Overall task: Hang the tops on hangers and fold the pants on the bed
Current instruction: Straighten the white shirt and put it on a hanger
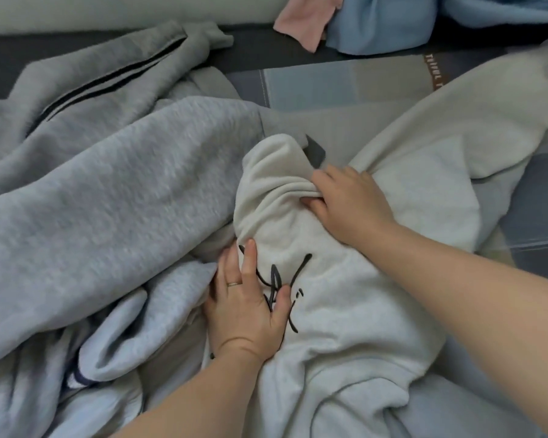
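A cream-white sweatshirt [345, 327] with black script lettering lies crumpled on the bed in front of me. My right hand [345, 203] grips a bunched fold of its fabric near the upper part. My left hand [247, 308] presses flat on the sweatshirt beside the lettering, fingers fairly straight, a ring on one finger. A dark flat piece [315, 151] pokes out from under the fabric just above my right hand; I cannot tell what it is. To the left lies a large grey garment [108, 191] with two dark stripes.
A pale blue garment [114, 336] is bunched at lower left under the grey one. Pink cloth [304, 18] and blue cloth [393, 23] lie at the far edge. The patterned blue-grey bedsheet [329, 86] shows between the clothes.
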Tool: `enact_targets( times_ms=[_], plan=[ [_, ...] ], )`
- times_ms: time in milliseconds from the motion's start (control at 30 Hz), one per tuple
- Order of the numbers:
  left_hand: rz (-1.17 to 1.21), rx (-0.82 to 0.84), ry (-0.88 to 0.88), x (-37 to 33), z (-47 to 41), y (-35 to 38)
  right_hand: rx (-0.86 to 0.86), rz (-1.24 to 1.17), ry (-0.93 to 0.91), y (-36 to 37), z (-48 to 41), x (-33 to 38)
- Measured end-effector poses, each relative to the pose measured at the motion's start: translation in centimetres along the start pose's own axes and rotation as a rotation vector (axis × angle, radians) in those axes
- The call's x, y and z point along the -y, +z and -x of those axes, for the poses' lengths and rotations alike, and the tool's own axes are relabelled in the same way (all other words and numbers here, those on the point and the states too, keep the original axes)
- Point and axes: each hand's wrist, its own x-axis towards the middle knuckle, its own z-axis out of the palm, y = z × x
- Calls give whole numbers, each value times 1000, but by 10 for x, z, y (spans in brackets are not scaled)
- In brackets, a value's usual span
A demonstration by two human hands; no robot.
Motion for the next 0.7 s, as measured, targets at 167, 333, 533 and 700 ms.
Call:
enact_targets(
  times_ms=[167,333,533,700],
  plan=[
    [29,-82,46,2,0,0,-180,-35,119,-1,44,3],
    [57,-173,113,0,4,-6,-286,-59,179,-16,118,19],
    [218,-74,123,1,125,-40,-163,-114,183,-42,231,56],
    [86,132,227,19,224,-105,-5,-248,279,-81,338,116]
  ],
)
